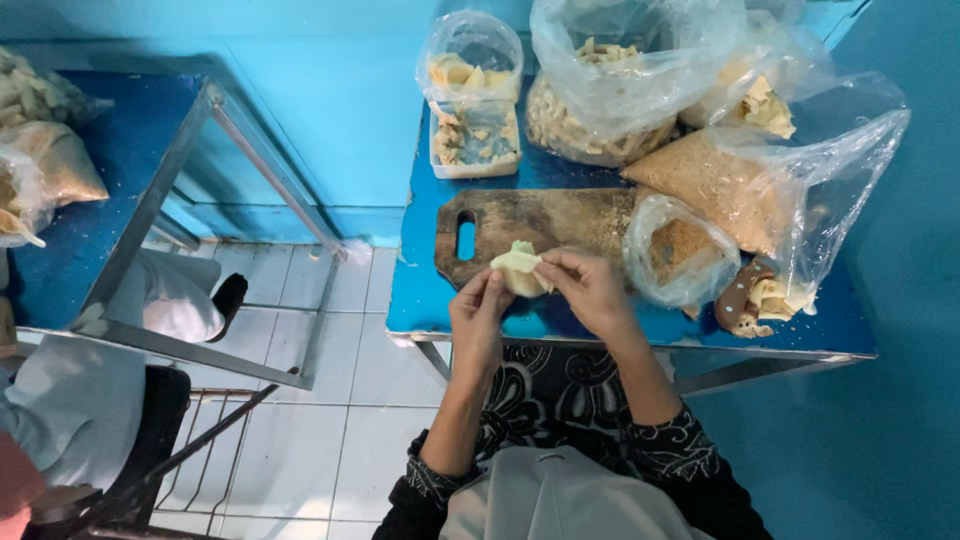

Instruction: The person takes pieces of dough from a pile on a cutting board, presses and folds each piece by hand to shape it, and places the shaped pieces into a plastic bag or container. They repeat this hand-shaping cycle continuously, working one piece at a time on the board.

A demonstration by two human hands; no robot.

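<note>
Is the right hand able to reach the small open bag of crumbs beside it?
Probably yes: the right hand is just beside the small bag of crumbs, whose mouth is open, and nothing lies between them.

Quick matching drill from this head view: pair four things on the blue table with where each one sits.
1 pale dough piece
2 wooden cutting board
3 white plastic tub
4 small bag of crumbs

A far edge, left of the big bags
B pinched between both hands
C flat under the hands
D right of the right hand

Pairs: 1-B, 2-C, 3-A, 4-D
</note>
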